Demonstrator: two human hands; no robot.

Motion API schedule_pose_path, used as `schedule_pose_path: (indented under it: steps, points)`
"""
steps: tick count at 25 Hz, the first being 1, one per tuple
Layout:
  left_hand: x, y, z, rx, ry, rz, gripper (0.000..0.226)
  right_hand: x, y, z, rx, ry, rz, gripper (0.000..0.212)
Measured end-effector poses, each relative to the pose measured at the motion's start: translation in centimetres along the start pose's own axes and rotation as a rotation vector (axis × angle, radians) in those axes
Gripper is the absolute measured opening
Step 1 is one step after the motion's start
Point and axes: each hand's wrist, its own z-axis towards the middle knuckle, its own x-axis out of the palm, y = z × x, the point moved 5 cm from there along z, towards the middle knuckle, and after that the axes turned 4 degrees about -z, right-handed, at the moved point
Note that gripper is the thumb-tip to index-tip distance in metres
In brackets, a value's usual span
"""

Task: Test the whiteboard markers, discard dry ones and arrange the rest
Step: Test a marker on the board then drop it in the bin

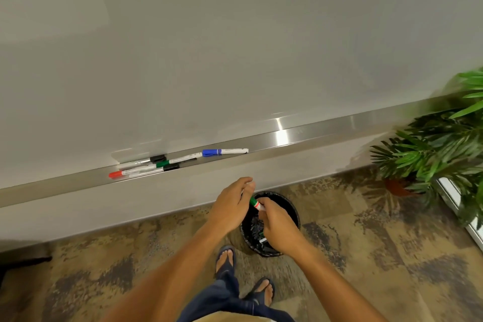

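Both hands are holding a green marker [255,203] directly over the black bin [292,206] on the floor: the left hand [231,204] is curling around its upper end, the right hand [278,222] is pinching the white barrel. Held there, it is probably judged dry and being discarded. Five other markers [156,165] are lying along the whiteboard's metal tray [326,131], toward its left end, awaiting arranging.

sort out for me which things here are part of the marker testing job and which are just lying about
Part of the job:
- green marker held by left hand and right hand over the bin
- black bin on the floor
- markers in the tray: blue-capped, red-capped, a green-capped and black-capped ones
- whiteboard and its metal tray

Just there:
- potted plant
- patterned carpet
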Motion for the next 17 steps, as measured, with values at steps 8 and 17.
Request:
schedule_pose_path:
  steps: [8,17]
  points:
    - [2.7,5.8,3.8,-0.153,0.169,0.161,0.046,3.6,-6.8,5.3,0.306,0.108,0.005,0.027]
    - [5.8,13.2,5.9,-0.242,0.301,0.29,0.05,6.2,-15.0,8.8,0.599,0.059,0.023,0.028]
